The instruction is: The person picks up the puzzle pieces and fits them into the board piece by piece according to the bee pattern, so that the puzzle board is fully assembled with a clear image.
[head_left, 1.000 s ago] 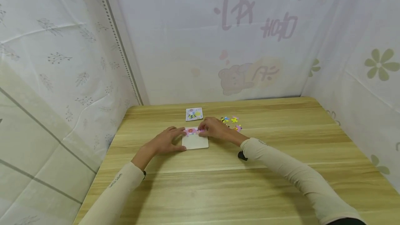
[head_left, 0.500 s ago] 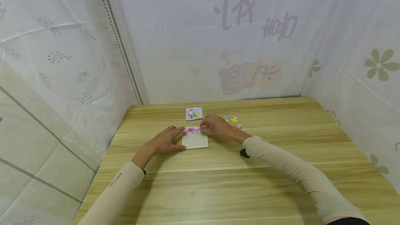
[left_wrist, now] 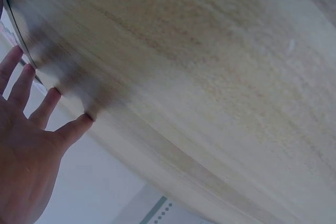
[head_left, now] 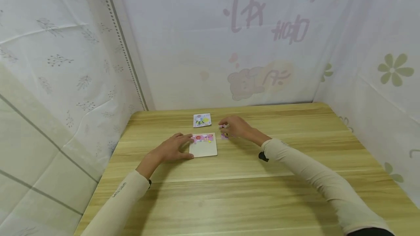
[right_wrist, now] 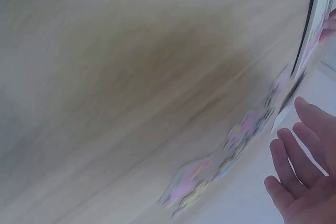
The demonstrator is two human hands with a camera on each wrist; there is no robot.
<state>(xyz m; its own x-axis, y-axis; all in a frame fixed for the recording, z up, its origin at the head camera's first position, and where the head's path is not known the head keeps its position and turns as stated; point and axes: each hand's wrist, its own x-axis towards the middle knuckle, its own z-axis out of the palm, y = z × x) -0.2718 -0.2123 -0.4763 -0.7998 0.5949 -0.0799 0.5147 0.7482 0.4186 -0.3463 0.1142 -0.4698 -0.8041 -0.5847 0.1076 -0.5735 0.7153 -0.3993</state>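
A small square puzzle board lies on the table, pale and bare in its lower part. A row of pink jigsaw pieces with a red round shape fills its top strip. My left hand rests at the board's left edge, thumb low and fingers spread toward the top; the left wrist view shows its fingers fairly straight. My right hand is over the loose jigsaw pieces right of the board, partly covering them. In the right wrist view its loosely bent fingers show nothing held, above more loose pieces.
A picture card with a bee lies behind the board. The wooden table meets a patterned cloth at the back, with more cloth at both sides.
My right hand has left the board's top right corner and moved right to the loose pieces, uncovering a pink piece in the top row. My left hand stays at the board.
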